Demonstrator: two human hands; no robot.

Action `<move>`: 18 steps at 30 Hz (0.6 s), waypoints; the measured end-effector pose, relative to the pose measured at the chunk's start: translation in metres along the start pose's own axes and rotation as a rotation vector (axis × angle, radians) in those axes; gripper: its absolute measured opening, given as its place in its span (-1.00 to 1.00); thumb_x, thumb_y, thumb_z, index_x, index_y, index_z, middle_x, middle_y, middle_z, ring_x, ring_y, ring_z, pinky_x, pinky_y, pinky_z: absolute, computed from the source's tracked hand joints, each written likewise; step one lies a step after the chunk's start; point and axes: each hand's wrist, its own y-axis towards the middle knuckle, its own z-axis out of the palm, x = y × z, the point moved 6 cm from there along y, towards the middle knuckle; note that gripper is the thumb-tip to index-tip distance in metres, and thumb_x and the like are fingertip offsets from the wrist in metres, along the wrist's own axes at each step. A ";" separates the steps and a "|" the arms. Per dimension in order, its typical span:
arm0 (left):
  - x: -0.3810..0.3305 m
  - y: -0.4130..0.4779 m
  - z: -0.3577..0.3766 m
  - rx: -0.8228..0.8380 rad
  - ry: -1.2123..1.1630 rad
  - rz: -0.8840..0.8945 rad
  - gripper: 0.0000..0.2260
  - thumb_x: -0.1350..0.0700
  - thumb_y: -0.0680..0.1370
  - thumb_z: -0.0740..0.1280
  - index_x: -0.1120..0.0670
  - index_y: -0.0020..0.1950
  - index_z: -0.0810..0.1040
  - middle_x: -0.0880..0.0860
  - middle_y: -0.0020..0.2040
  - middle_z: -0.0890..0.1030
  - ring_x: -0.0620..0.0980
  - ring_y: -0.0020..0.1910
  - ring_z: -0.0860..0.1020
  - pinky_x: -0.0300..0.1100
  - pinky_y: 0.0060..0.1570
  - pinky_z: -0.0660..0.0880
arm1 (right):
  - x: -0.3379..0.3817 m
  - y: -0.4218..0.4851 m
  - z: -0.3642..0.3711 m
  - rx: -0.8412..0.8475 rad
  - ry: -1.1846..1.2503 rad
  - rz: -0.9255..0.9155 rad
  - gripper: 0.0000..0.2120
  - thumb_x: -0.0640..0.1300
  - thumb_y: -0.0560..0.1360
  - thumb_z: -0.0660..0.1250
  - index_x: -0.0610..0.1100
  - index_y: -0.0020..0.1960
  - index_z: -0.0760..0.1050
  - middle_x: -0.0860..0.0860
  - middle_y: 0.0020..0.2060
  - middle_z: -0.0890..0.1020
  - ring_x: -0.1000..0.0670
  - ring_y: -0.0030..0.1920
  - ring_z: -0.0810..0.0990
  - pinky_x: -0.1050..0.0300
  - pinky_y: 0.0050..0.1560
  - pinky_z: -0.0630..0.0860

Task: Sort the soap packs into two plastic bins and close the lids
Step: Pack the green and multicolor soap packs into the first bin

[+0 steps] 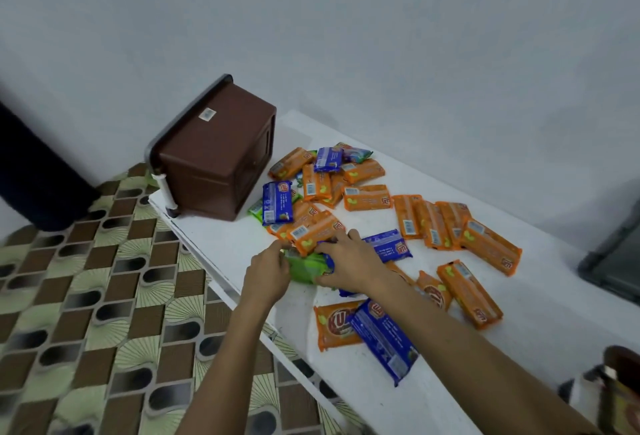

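White bench [540, 348] is strewn with soap packs [367, 197], and a green pack [306, 270] is gripped between the left hand [268, 273] and the right hand [349, 263].

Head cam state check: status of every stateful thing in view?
brown bin: tipped on its side on the white table, inside hidden.
green pack: held between both hands, just above the table.
left hand: grips the green pack.
right hand: grips the green pack.
orange packs: loose on the table, unsorted.
blue packs: loose, mixed among the orange.
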 end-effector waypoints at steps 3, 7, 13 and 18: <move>0.002 0.000 0.000 0.014 -0.048 0.004 -0.74 0.18 0.63 0.13 -0.02 0.24 0.51 0.13 0.09 0.63 0.14 0.02 0.56 0.01 -0.04 0.51 | 0.003 0.003 0.004 0.021 -0.057 0.012 -0.30 0.30 0.41 0.37 0.00 0.43 0.33 -0.12 0.37 0.30 -0.19 0.34 0.28 -0.15 0.21 0.43; 0.004 -0.001 -0.001 0.029 -0.091 0.014 -0.75 0.17 0.64 0.13 -0.02 0.23 0.52 0.09 0.05 0.62 0.07 0.00 0.56 -0.07 -0.06 0.49 | 0.006 0.005 0.006 0.049 -0.137 0.026 -0.27 0.34 0.39 0.37 -0.02 0.41 0.35 -0.15 0.39 0.28 -0.23 0.37 0.25 -0.20 0.29 0.35; 0.015 -0.002 -0.007 0.000 -0.105 0.020 -0.76 0.18 0.64 0.15 0.03 0.22 0.54 0.06 0.03 0.61 0.08 0.01 0.54 -0.10 -0.08 0.44 | 0.000 0.005 0.001 0.102 -0.055 0.036 -0.24 0.36 0.33 0.41 0.10 0.43 0.29 -0.11 0.41 0.22 -0.23 0.39 0.24 -0.25 0.36 0.25; 0.022 -0.002 -0.006 -0.015 0.038 0.062 -0.75 0.19 0.62 0.14 0.08 0.24 0.50 0.12 0.12 0.61 0.17 0.07 0.54 -0.03 -0.06 0.42 | -0.004 0.004 -0.012 0.083 0.173 0.012 -0.27 0.31 0.32 0.44 0.18 0.42 0.29 -0.02 0.42 0.23 -0.15 0.38 0.24 -0.21 0.35 0.27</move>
